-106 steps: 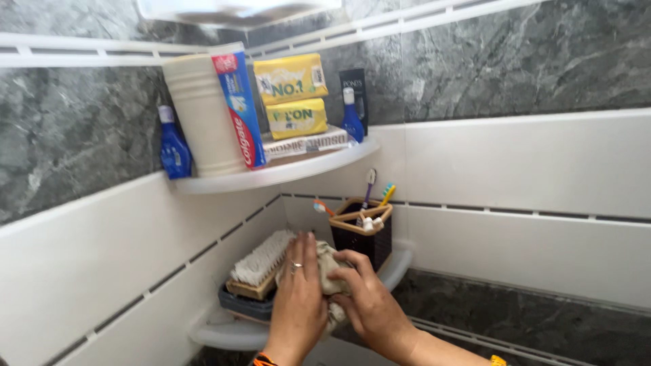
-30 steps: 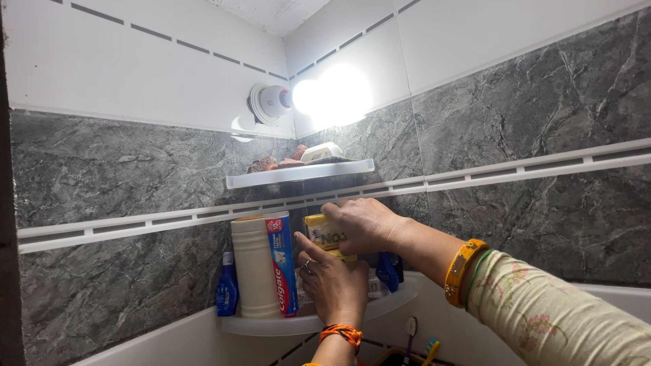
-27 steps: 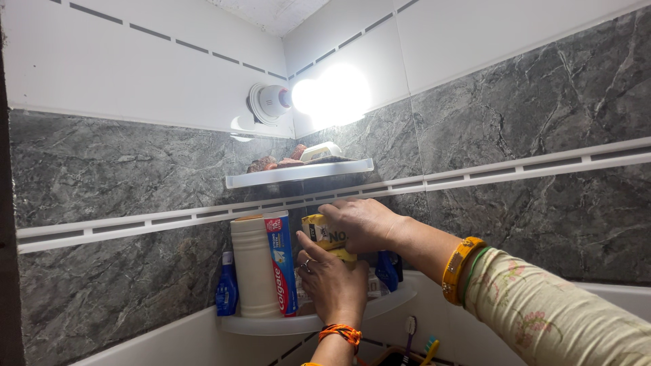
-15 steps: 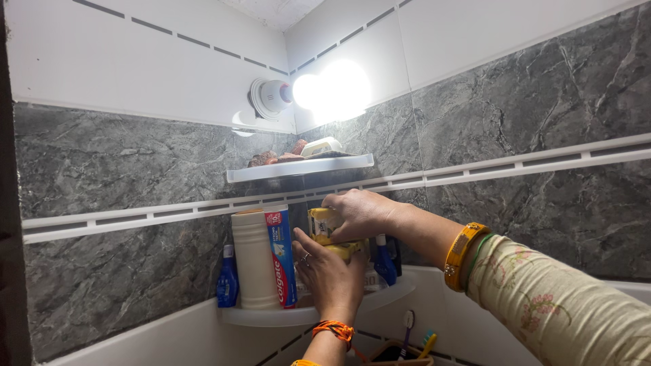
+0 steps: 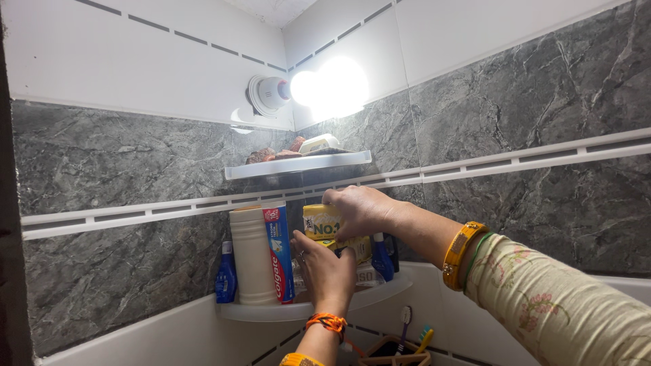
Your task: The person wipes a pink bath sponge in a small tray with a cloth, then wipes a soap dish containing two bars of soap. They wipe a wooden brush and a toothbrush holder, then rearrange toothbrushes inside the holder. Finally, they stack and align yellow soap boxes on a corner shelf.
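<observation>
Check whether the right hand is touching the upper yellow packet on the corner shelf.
Touching. The head view shows the right hand with fingers wrapped over the top of the upper yellow packet, no gap between them.

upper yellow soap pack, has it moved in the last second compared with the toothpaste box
Yes. The upper yellow soap pack, gripped by the right hand, has risen slightly: its top sat below the top of the toothpaste box and is now about level with it.

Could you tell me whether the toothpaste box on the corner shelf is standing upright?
Upright: the toothpaste box stands on end against the cream container.
</observation>
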